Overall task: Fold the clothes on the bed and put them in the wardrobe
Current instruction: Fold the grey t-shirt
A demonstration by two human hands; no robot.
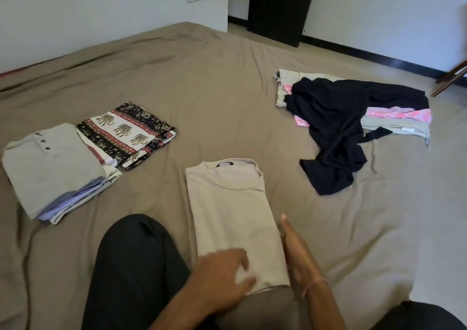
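Note:
A cream T-shirt [232, 216] lies folded lengthwise on the brown bed sheet [214, 89], collar away from me. My left hand [222, 276] rests on its near left corner, fingers spread over the hem. My right hand [297, 251] stands edge-on with straight fingers against the shirt's right side. A stack of folded clothes [55, 170] topped by a grey buttoned shirt lies at the left, with a folded elephant-print cloth [126, 132] beside it. An unfolded heap with a black garment [338, 127] over pink and grey pieces lies at the right.
My knee in dark trousers [134, 266] rests on the bed left of the shirt. A dark door [278, 6] stands at the back. Pale floor tiles [444, 203] run along the bed's right side, with a wooden furniture leg [452, 77] at the far right.

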